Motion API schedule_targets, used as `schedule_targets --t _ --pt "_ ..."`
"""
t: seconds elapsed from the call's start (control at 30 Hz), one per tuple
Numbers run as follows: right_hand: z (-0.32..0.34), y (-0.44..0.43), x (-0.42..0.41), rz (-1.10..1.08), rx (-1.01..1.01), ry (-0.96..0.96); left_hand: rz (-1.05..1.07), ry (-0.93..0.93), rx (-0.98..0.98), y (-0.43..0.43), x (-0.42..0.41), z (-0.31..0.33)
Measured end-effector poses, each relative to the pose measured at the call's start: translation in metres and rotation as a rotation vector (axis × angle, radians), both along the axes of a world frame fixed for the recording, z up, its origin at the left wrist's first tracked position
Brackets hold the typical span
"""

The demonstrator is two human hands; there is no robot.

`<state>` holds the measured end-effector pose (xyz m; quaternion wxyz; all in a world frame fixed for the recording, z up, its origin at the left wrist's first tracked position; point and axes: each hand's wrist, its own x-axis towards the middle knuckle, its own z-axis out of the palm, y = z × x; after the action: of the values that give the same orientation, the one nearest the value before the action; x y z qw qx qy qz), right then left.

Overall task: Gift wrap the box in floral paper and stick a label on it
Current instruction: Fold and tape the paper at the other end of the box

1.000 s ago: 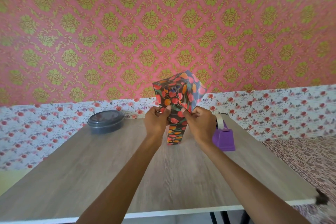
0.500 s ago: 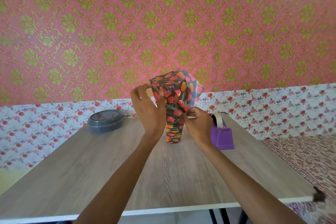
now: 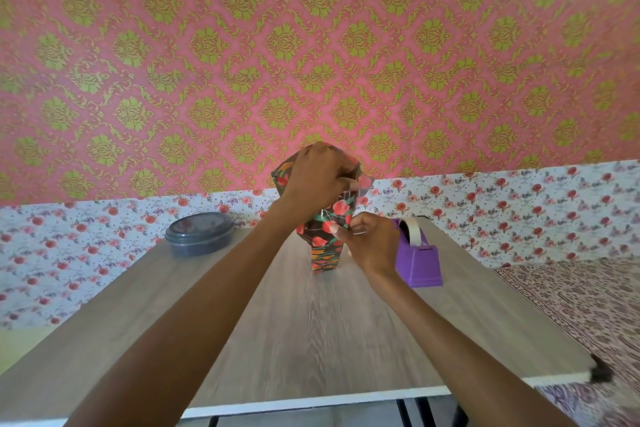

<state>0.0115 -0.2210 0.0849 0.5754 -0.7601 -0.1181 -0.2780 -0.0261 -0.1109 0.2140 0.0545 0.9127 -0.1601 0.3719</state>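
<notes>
on table point(image 3: 311, 340), floral-wrapped box point(image 3: 323, 255) stands upright, top apparently open.

Wooden table point(image 3: 311, 340) bears the wrapped box point(image 3: 323, 253), grey container point(image 3: 199, 234), purple tape dispenser point(image 3: 419, 263).

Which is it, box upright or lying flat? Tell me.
Upright. The wrapped box stands on its narrow end on the table, the left hand gripping its top paper, the right hand pinching its side.

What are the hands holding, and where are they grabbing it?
Both hold the floral-wrapped box, standing on end on the table. The left hand grips the paper at its top; the right hand pinches the paper at its middle.
</notes>
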Motion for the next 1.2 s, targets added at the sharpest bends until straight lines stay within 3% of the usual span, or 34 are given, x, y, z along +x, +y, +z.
schedule_targets --t 0.1,0.2,0.3,0.37,0.53,0.73,1.2 --pt "0.000 0.000 -0.001 -0.002 0.027 0.038 -0.048 -0.008 0.020 -0.003 0.002 0.000" --pt "-0.002 -0.002 0.001 0.013 0.107 0.123 -0.042 -0.296 -0.039 -0.001 -0.003 -0.010" --pt "-0.002 -0.005 0.004 0.040 0.158 0.192 0.046 -0.576 -0.255 0.003 -0.020 -0.032" --pt "0.000 -0.007 0.006 0.066 0.196 0.213 0.059 -0.505 -0.505 0.006 -0.026 -0.054" --pt "0.002 -0.007 0.002 0.097 0.221 0.225 0.010 0.072 -1.136 0.007 -0.017 -0.089" --pt "0.001 -0.010 -0.002 0.113 0.279 0.236 0.053 0.134 -1.287 0.016 0.000 -0.099" --pt "0.018 -0.005 0.009 -0.077 0.163 0.158 0.061 0.130 -1.252 0.012 -0.001 -0.094"
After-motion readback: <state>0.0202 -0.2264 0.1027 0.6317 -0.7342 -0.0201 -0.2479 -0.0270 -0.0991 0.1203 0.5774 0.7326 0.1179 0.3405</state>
